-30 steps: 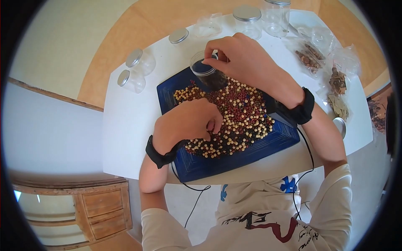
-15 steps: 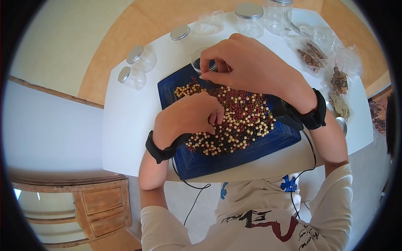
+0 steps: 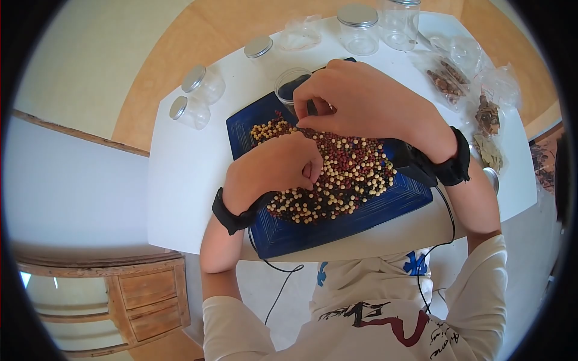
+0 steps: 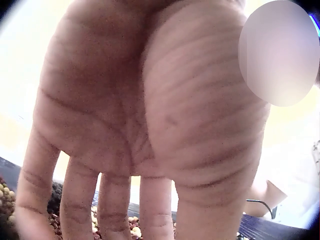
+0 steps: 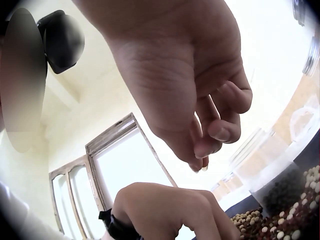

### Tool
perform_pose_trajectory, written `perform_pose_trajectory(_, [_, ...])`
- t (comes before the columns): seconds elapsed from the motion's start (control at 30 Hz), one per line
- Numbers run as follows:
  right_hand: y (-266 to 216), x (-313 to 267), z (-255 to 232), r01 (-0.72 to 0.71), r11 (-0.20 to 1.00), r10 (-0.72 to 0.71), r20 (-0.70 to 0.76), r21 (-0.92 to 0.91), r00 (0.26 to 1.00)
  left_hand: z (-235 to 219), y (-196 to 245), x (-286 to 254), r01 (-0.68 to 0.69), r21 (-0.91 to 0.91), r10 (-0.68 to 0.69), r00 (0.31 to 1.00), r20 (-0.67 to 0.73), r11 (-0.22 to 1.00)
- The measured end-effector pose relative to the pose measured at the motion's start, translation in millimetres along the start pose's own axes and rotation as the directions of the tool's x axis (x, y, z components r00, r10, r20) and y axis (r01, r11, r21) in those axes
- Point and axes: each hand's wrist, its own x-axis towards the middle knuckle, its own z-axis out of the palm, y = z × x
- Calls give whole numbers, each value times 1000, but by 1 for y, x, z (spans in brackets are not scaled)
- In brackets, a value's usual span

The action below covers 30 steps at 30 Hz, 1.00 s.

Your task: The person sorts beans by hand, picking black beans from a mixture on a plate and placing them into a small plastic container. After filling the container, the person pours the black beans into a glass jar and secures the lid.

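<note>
On a blue square tray (image 3: 289,236) lies a heap of mixed beans (image 3: 352,162), pale, dark red and black. My left hand (image 3: 274,162) is low over the heap's left side. Its fingers (image 4: 117,205) reach down toward the beans in the left wrist view, tips cut off by the frame. My right hand (image 3: 367,99) hovers above the heap's far part, fingers loosely bent, thumb and index tips close together; no bean shows between them. Beside it, at the tray's far side, an open clear jar (image 5: 265,175) holds black beans; the hand partly covers it in the head view.
Lidded clear jars (image 3: 358,30) stand at the table's back, and two small ones (image 3: 189,112) lie at the left. A silver lid (image 3: 258,46) sits near the back edge. Plastic bags of dried pieces (image 3: 447,81) line the right side. Black cables (image 3: 448,222) hang from both wrists.
My right hand has come away from over the jar's mouth, back toward me and over the beans. The left hand has shifted only slightly, staying at the heap.
</note>
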Motion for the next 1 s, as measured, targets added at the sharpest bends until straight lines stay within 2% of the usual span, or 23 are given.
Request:
perform_pose_trajectory(0.23, [2,-3,4,-24,999,18,190,29,982,-1,5,-3,53,54,-53,999,6,997])
perform_pose_trajectory(0.3, [2,-5,4,-20,999,13,221,29,975,-1,4,-3,64,58,-68,996,58,996])
perform_pose_trajectory(0.4, [-3,-7,-3,-43,997,58,301,-57,952,-1,-2,-2,75,62,-78,996,46,995])
perform_pose_trajectory(0.47, [-7,-8,-2,-48,995,81,404,-92,911,-1,-5,-1,46,56,-49,997,52,997])
perform_pose_trajectory(0.5, [-7,-8,-1,-48,995,81,403,-93,911,-2,-6,-1,16,51,-19,998,59,999])
perform_pose_trajectory(0.57, [-8,-7,2,-41,997,0,501,71,866,-5,-5,-3,0,7,0,1000,30,1000])
perform_pose_trajectory(0.6, [-11,-5,3,-41,997,0,501,71,865,-7,-4,-5,-16,-38,16,1000,1,999])
perform_pose_trajectory(0.63, [-14,-3,5,-43,998,7,544,54,839,-11,-3,-7,-15,-38,15,1000,1,999])
perform_pose_trajectory(0.67, [-17,-3,6,-44,998,14,585,37,811,-17,0,-9,42,-1,-42,999,18,999])
perform_pose_trajectory(0.7, [-17,-4,9,-43,998,13,584,38,811,-23,2,-12,100,37,-101,994,32,994])
perform_pose_trajectory(0.83, [-14,-9,30,15,1000,-24,575,20,818,-38,7,-23,77,-17,-77,997,2,997])
perform_pose_trajectory(0.9, [-7,-14,43,45,999,-52,574,26,817,-40,5,-26,45,69,-37,992,-117,997])
perform_pose_trajectory(0.93, [-5,-16,49,102,993,-117,508,57,853,-41,7,-28,46,68,-38,992,-118,997])
perform_pose_trajectory(0.97, [-3,-18,53,160,984,-181,437,83,881,-44,11,-30,77,92,-54,972,-227,993])
perform_pose_trajectory(1.0, [-1,-20,57,161,983,-181,438,83,881,-47,14,-32,110,112,-66,940,-335,988])
